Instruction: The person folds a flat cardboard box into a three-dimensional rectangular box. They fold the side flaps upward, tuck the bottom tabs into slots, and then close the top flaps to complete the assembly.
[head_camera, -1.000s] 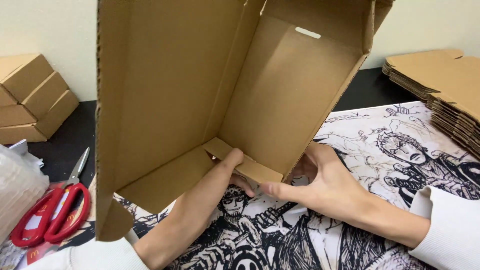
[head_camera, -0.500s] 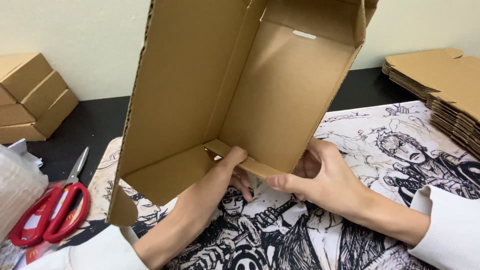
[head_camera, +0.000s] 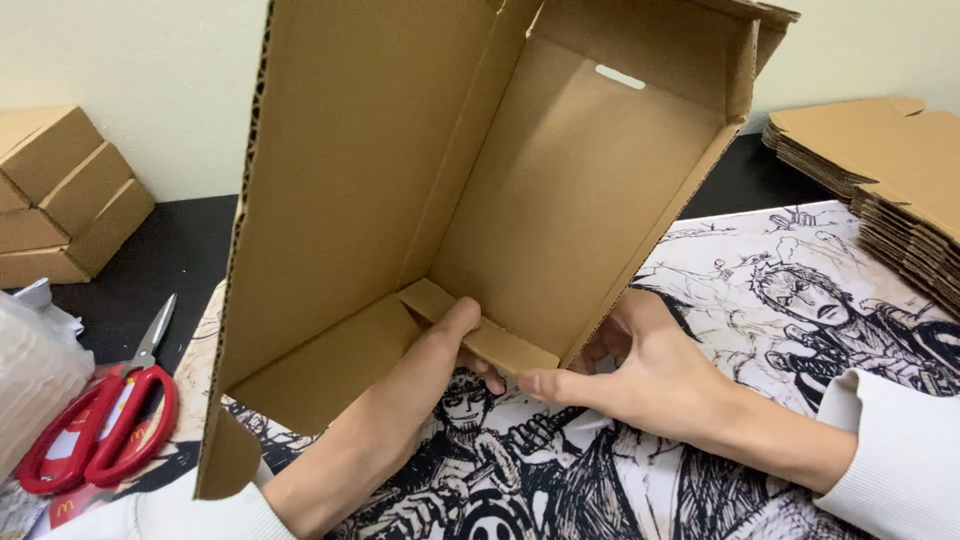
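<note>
Fingers of the left hand press a small inner flap of the half-folded cardboard box, their tips hidden behind it. Right hand pinches the box's lower corner. Box stands on a black-and-white printed mat; red scissors left, flat cardboard stack right, cut off.

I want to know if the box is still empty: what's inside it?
Inside the box only the left hand shows, its thumb pressing a small flap at the bottom edge. The right hand grips from outside. The near left panel hides part of the interior.
</note>
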